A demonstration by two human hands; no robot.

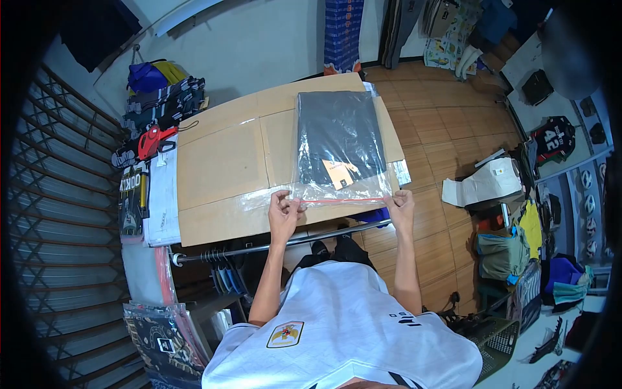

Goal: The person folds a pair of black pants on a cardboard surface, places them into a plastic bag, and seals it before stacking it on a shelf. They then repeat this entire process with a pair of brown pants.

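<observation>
A clear plastic bag [311, 192] with a red seal line along its near edge lies on a cardboard sheet [220, 155]. Inside it is a folded dark garment [337, 126] with an orange and white tag [339, 174] near its lower end. My left hand [284, 211] pinches the bag's near left corner. At the near right corner, the fingers of my right hand [400, 206] are closed on the same bag. The red line stretches between both hands.
A red tape dispenser [154, 141] and stacked folded clothes [165, 100] sit left of the cardboard. A metal rail [317, 237] with hangers [225, 280] runs along the near side. Piled garments and a white sheet-like item [489, 181] lie to the right, beyond the tiled floor [434, 149].
</observation>
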